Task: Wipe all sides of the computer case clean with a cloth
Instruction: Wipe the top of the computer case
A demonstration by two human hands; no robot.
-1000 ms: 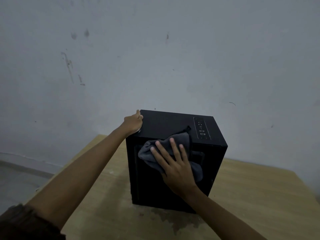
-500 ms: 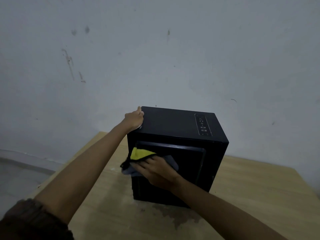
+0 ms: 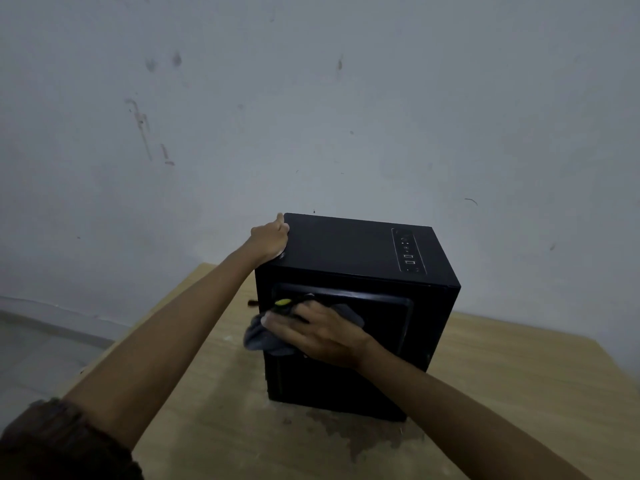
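A black computer case (image 3: pixel 349 251) stands upright on a wooden table (image 3: pixel 512 375), with a strip of buttons and ports along the right of its top. My left hand (image 3: pixel 272 239) grips the case's top left edge, thumb on top. My right hand (image 3: pixel 318 332) presses a grey cloth (image 3: pixel 261 337) with a yellow patch flat against the upper left of the side panel facing me. The cloth bunches out past the case's left edge; part of it is hidden under my hand.
A stained grey wall (image 3: pixel 311 116) rises close behind the case. A dark damp patch (image 3: pixel 353 431) marks the table in front of the case. The table's left edge (image 3: pixel 145 327) drops to a grey floor.
My right hand slid the cloth from the case's top front edge down and left across the facing panel; in the last half second it moved slightly right. My left hand kept its grip.
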